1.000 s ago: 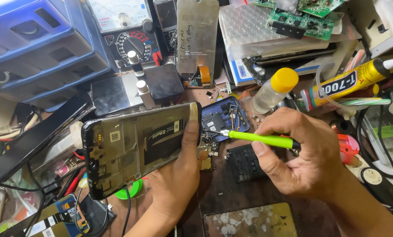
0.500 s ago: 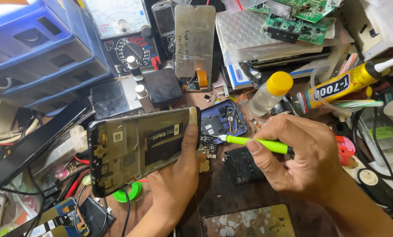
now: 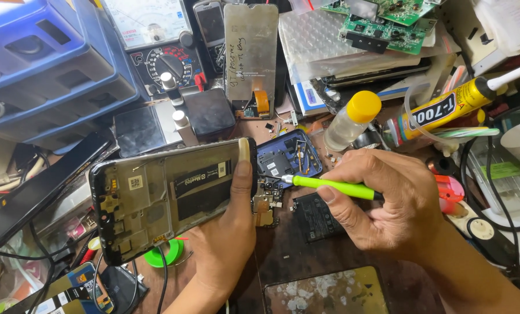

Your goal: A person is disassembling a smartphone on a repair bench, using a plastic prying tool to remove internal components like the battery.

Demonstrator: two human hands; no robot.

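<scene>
Since the earlier frame, our opened phone frame (image 3: 167, 197) has tipped slightly clockwise. Left hand (image 3: 225, 238) clamps its right edge, thumb upright. At three o'clock, right hand (image 3: 388, 203) pinches a green screwdriver (image 3: 330, 186), tip toward nine o'clock. Frame: light, rigid, fragile inside; hold by edges.

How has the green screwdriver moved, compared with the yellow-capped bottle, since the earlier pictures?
Cannot tell. The head camera shifted, yet the green screwdriver lies below and left of the yellow-capped bottle much as before, gripped in the right hand.
</scene>
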